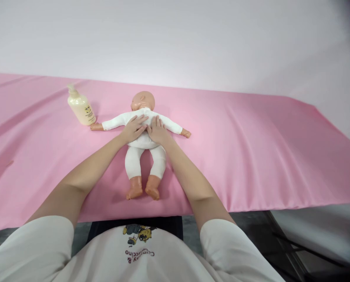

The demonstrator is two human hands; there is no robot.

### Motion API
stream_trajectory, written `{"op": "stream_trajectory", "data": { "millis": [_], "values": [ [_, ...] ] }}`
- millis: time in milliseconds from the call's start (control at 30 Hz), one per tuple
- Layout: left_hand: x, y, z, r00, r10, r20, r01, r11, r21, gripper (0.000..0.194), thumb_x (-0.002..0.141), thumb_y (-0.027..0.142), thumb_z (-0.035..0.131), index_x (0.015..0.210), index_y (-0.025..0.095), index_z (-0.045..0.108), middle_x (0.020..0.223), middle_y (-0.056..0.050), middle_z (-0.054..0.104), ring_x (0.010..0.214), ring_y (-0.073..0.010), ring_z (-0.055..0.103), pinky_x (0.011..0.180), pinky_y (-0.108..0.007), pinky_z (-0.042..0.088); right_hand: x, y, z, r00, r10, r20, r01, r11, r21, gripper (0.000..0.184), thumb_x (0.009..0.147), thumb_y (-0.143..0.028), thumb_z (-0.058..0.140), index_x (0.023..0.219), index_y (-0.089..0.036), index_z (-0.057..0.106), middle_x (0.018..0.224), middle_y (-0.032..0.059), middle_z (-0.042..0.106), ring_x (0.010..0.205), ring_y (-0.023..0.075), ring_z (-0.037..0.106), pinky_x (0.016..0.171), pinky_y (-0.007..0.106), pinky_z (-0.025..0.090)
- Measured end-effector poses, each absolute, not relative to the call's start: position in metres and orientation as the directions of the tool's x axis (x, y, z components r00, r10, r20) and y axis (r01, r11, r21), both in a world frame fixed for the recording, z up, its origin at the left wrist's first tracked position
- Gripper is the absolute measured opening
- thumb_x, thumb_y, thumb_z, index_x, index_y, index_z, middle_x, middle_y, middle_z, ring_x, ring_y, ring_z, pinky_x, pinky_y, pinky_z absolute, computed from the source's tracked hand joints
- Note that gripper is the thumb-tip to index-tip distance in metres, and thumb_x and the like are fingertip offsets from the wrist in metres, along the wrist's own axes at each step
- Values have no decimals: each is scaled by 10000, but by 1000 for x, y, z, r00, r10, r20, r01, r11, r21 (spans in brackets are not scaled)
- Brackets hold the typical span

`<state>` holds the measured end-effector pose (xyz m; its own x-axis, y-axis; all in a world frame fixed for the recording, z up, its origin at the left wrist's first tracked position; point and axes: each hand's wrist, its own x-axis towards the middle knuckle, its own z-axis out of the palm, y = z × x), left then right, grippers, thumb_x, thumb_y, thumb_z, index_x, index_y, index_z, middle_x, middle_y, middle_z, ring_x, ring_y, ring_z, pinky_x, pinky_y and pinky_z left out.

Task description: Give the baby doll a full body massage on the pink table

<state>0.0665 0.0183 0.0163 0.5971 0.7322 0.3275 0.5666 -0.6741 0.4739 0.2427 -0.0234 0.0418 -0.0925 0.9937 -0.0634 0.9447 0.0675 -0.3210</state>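
Observation:
A baby doll in a white suit lies on its back on the pink cloth, head turned to the left, arms spread, bare feet toward me. My left hand rests flat on the doll's chest with fingers stretched out. Beside it, my right hand also lies flat on the chest, fingers extended, the two hands touching at the middle of the torso. Neither hand holds anything.
A cream pump bottle stands just left of the doll's outstretched hand. The pink cloth covers a long table whose front edge runs close to my body. A white wall rises behind. Dark floor and a frame show at lower right.

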Motion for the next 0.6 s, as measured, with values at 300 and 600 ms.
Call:
{"op": "stream_trajectory", "data": {
  "millis": [300, 600],
  "values": [
    [69, 31, -2, 357, 832, 425, 501, -554, 665, 511, 1084, 366, 322, 1403, 173, 671, 1606, -118, 545, 1582, -257, 407, 1348, -532, 228, 199, -83, 69, -184, 962, -202, 968, 141, -207, 916, 1069, -499, 433, 1650, 132, 108, 1729, 337, 26, 1655, 450, 67, 1339, 599, 139],
    [75, 20, 20, 467, 841, 274, 705, -541, 458, 561, 1016, 301, 512, 1552, 138, 517, 1739, -158, 310, 1653, -373, 195, 1336, -634, 170, 232, -91, 127, -644, 739, -200, 659, 402, -635, 536, 1035, -552, 536, 1304, -134, 736, 1327, 151, 743, 1241, 334, 701, 1162, 498, 502]
  ]
}}
